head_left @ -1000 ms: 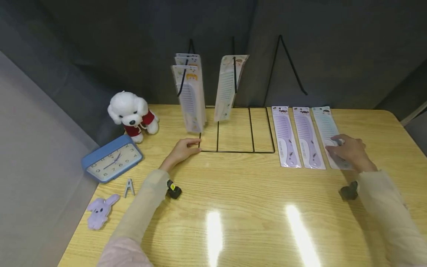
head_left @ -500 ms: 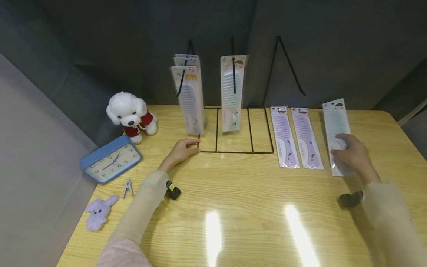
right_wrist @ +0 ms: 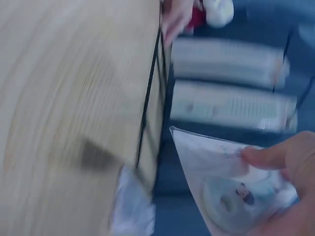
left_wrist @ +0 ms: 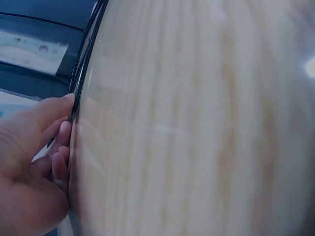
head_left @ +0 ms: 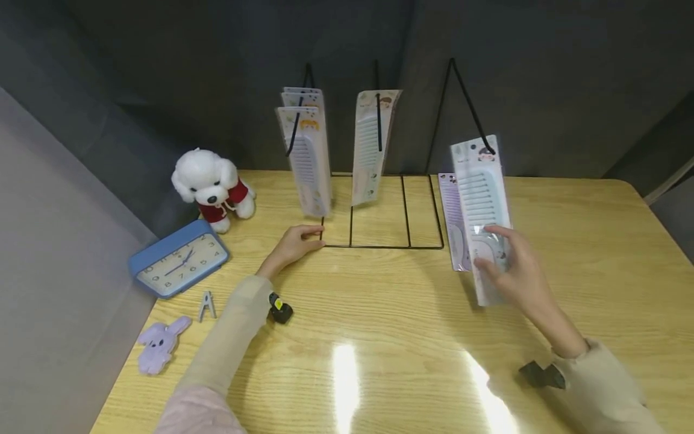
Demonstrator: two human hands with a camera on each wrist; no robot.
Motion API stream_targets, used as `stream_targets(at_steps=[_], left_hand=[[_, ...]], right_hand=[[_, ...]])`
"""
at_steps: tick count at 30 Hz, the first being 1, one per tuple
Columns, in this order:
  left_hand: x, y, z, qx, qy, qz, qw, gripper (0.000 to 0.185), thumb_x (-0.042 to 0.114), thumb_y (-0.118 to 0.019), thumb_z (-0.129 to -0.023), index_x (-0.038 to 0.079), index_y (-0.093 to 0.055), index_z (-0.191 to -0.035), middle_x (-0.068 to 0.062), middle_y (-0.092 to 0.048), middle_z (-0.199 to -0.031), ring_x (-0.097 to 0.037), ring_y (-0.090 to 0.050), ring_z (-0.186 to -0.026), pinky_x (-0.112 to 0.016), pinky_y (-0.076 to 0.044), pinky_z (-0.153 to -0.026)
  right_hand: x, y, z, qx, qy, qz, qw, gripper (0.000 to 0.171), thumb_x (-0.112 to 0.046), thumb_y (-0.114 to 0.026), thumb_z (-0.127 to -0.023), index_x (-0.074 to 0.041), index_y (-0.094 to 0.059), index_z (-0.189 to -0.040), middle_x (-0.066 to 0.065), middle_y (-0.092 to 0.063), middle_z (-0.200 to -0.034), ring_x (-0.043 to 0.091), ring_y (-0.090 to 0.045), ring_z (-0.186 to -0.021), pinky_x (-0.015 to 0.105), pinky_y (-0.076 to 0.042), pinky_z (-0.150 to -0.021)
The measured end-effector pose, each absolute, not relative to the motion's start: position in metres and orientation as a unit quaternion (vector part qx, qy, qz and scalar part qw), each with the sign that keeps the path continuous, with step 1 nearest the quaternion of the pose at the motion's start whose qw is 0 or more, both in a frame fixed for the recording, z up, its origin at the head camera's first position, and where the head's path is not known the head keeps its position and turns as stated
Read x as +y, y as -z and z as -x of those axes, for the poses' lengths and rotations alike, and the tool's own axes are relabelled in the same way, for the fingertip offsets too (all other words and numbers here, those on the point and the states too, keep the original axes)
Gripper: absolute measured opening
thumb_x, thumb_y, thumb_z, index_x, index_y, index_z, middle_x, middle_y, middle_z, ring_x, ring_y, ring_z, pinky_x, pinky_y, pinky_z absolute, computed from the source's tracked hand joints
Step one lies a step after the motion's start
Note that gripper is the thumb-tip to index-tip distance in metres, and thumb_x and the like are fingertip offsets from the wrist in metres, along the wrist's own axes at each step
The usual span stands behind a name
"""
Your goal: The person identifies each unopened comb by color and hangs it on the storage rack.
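- Dark grey cloth closes the space behind a yellow wooden table (head_left: 379, 337), and on this table stands a black wire rack (head_left: 379, 244) with three hooks.
- My left hand (head_left: 293, 244) rests on the table at the front left corner of the rack's base. The thumb and fingers close on the wire there, which the left wrist view also shows.
- My right hand (head_left: 512, 271) holds one packaged comb (head_left: 479, 199) in the air, nearly upright, pinched at its lower end between thumb and fingers. Its top is just at the tip of the right hook (head_left: 490, 147), but I cannot tell if the hole is already on it.
- Two hooks are already loaded: the left one carries several comb packs (head_left: 306, 150), the middle one carries one pack (head_left: 371, 144).
- Right hook seems to carry nothing yet, so I judge this comb would be the first one for it.
- One purple comb pack (head_left: 454, 223) lies flat on the table just behind my raised comb, partly hidden; whether more lie behind it I cannot see.
- At the left side stay a white plush dog (head_left: 211, 184), a blue clock (head_left: 176, 259), a small clip (head_left: 206, 304) and a purple plush rabbit (head_left: 157, 343), well apart from my work.
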State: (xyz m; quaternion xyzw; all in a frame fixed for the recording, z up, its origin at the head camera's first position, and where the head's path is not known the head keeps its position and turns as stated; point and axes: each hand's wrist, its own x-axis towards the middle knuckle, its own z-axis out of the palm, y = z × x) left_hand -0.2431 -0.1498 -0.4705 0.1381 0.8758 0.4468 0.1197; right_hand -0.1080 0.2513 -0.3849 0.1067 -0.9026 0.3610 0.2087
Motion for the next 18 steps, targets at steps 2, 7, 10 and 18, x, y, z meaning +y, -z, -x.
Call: stream_targets(at_steps=[2,7,10,18], left_hand=[[-0.150,0.472,0.244,0.875,-0.449,-0.136,0.118,0.044,0.016,-0.066,-0.091,0.002,-0.056,-0.131,-0.015,-0.056,-0.133,-0.029,-0.051,-0.123,-0.041,-0.038,-0.104],[-0.151,0.472,0.244,0.874,-0.452,-0.133,0.116,0.044,0.016,-0.067,-0.090,0.002,-0.057,-0.131,-0.015,-0.057,-0.132,-0.028,-0.051,-0.122,-0.040,-0.039,-0.104],[-0.151,0.471,0.243,0.875,-0.450,-0.134,0.114,0.044,0.015,-0.067,-0.090,0.002,-0.057,-0.131,-0.015,-0.057,-0.132,-0.029,-0.052,-0.122,-0.041,-0.039,-0.104],[-0.150,0.471,0.243,0.875,-0.448,-0.134,0.123,0.045,0.017,-0.066,-0.091,0.003,-0.056,-0.132,-0.013,-0.055,-0.134,-0.028,-0.050,-0.124,-0.039,-0.039,-0.105]], right_hand=[[0.232,0.380,0.105,-0.881,-0.367,-0.166,0.247,0.061,0.017,-0.076,-0.063,0.008,-0.054,-0.118,0.030,-0.057,-0.104,0.006,-0.045,-0.088,0.014,-0.038,-0.066],[0.198,0.368,0.102,-0.829,-0.389,-0.279,0.289,0.048,0.001,-0.077,-0.073,0.007,-0.055,-0.116,0.022,-0.059,-0.100,0.007,-0.048,-0.089,0.012,-0.041,-0.069],[0.182,0.363,0.100,-0.821,-0.404,-0.305,0.263,0.051,0.006,-0.077,-0.070,0.005,-0.055,-0.116,0.020,-0.058,-0.100,0.011,-0.050,-0.088,0.011,-0.044,-0.070],[0.161,0.365,0.104,-0.852,-0.422,-0.253,0.176,0.061,0.012,-0.078,-0.067,0.002,-0.052,-0.121,0.020,-0.058,-0.110,0.020,-0.056,-0.090,0.024,-0.053,-0.064]])
